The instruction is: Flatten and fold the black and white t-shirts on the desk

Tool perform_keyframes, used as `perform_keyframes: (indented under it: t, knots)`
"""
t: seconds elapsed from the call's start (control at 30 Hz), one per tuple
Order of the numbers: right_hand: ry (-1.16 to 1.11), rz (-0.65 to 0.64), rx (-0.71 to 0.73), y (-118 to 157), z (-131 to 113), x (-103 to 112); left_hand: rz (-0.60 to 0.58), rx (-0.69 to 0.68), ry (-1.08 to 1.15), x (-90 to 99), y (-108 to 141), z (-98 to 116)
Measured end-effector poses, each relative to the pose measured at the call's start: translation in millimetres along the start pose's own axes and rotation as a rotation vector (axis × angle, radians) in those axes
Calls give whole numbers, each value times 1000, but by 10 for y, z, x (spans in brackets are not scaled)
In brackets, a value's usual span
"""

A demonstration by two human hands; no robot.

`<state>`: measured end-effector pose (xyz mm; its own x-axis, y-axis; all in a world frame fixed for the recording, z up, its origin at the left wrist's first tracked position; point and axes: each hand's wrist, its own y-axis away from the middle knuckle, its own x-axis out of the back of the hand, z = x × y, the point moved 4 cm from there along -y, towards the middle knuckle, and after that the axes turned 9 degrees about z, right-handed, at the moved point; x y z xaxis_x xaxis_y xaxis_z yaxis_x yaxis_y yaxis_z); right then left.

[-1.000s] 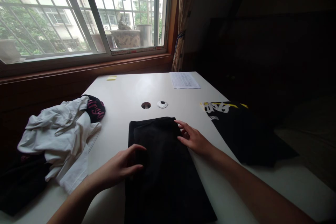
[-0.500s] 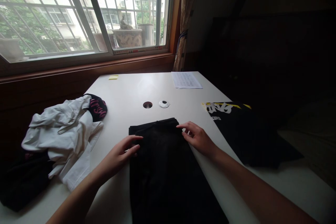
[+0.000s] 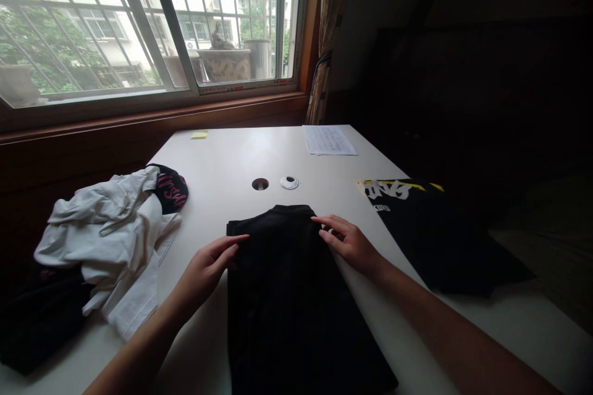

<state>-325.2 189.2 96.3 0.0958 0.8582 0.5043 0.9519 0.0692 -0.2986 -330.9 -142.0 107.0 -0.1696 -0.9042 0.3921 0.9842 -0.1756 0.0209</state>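
A black T-shirt [image 3: 287, 302] lies before me on the white table [image 3: 222, 160], folded into a long panel whose neck end points away from me. My left hand [image 3: 208, 268] touches its upper left edge, index finger stretched over the cloth and thumb apart below it. At the upper right corner, my right hand [image 3: 345, 241] rests its index fingertip on the edge, with the thumb lower down and the other fingers loosely bent. Neither hand shows cloth gripped between its fingers. The lower end of the shirt runs towards the bottom of the view.
To the left is a heap with white clothing [image 3: 111, 228], a black piece with pink lettering [image 3: 172, 191] and dark cloth [image 3: 41, 315]. A black garment with white and yellow print [image 3: 445, 241] lies right. Farther back are papers [image 3: 330, 140], a yellow note [image 3: 199, 134], a cable hole [image 3: 260, 184] and a round cover [image 3: 290, 182].
The shirt's neck end has become smoother and rises slightly higher at the middle. My left hand has shifted a little to the left; my right hand has barely moved.
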Motion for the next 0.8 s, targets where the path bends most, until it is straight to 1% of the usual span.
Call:
perform_keyframes:
  t: [0.17, 0.27, 0.33, 0.4, 0.53, 0.6, 0.67, 0.8]
  knots:
    - [89, -96, 39, 16, 44, -80, 57, -82, -147, 12, -41, -44]
    - [163, -128, 37, 25, 87, -115, 65, -60, -163, -2, -51, -87]
    - [184, -129, 28, 28, 112, -129, 57, -21, -153, -11, -49, -113]
    - [185, -121, 31, 30, 123, -133, 58, -26, -156, -14, -43, -112]
    - [161, -84, 61, 36, 106, -118, 106, -114, -118, -7, -32, -67]
    - [161, -74, 62, 39, 108, -116, 129, -126, -97, -11, -40, -76]
    - [184, -68, 68, 40, 126, -126, 161, -141, -87, -17, -63, -117]
    - [261, -62, 94, 36, 191, -157, 206, -251, -43, -30, -115, -235]
